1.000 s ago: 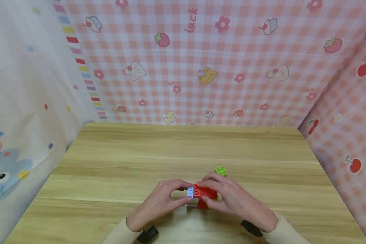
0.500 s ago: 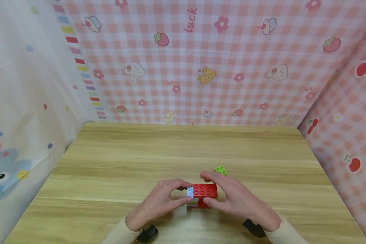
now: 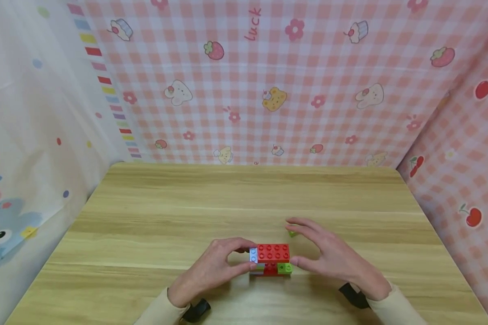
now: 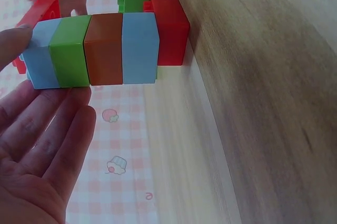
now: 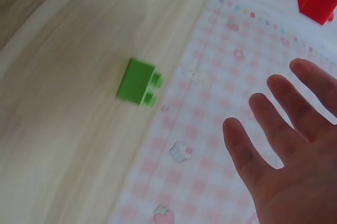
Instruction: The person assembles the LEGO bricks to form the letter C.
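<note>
My left hand (image 3: 211,268) pinches the light blue toy brick (image 3: 253,255) at the top left of a built stack, thumb in front and fingers behind. Below it, the left wrist view shows a column of green (image 4: 71,50), brown (image 4: 104,49) and light blue bricks (image 4: 140,48) on a red base brick (image 4: 171,27). A long red brick (image 3: 273,253) extends rightward at the top. Under its right end, a green brick (image 3: 284,269) sits on the base. My right hand (image 3: 335,255) is spread, holding nothing, beside the stack's right end. Its fingers partly cover a loose green brick (image 5: 136,81).
The wooden table (image 3: 166,203) meets a pink checked cloth (image 3: 236,81) at its back edge. Patterned cloths also hang at the left and right sides. Each wrist wears a black strap (image 3: 197,311).
My right hand has let go of the long red brick and moved right with its fingers spreading, uncovering the green brick on the base. My left hand stays in place on the light blue brick.
</note>
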`<state>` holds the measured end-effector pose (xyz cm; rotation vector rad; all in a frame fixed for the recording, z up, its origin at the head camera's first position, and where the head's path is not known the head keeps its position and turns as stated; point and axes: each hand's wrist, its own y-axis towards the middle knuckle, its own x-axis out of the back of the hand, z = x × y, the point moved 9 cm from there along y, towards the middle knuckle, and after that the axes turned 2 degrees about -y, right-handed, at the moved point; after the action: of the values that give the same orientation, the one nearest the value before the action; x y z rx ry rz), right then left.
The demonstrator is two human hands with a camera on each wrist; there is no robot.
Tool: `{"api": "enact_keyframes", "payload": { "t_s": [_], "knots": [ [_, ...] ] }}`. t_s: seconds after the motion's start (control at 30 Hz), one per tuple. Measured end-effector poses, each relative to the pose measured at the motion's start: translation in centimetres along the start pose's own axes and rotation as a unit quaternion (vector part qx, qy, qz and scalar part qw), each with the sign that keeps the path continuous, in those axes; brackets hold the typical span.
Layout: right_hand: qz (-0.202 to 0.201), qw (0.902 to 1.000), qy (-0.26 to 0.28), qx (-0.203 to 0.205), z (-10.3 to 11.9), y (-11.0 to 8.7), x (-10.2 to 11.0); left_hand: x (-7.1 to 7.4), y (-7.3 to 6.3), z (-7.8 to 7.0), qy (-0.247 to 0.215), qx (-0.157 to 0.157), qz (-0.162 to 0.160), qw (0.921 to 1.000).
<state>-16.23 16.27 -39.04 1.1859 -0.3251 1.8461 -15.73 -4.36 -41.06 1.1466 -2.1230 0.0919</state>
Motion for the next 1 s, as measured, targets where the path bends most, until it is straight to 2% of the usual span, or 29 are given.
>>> {"api": "enact_keyframes", "payload": {
  "t_s": [0.13,0.4,0.6,0.83,1.0],
  "knots": [
    [-0.008,0.9998,-0.011,0.011,-0.9,-0.2,0.5,0.0,0.0,0.1,-0.004,0.009,0.003,0.9999],
    [0.0,1.0,-0.006,-0.001,-2.7,0.1,0.7,-0.2,0.1,0.0,-0.005,0.026,0.008,0.9996],
    [0.009,0.9997,-0.024,-0.007,-3.5,0.6,0.6,-0.2,0.5,-0.4,-0.001,0.048,0.008,0.9988],
    [0.029,0.9987,-0.039,-0.015,-4.4,1.3,-0.2,-0.3,0.8,-0.7,0.0,0.049,0.008,0.9987],
    [0.047,0.9978,-0.037,-0.029,-5.2,2.1,-0.7,-0.5,1.2,-1.1,0.014,0.038,0.012,0.9991]
  ]
}}
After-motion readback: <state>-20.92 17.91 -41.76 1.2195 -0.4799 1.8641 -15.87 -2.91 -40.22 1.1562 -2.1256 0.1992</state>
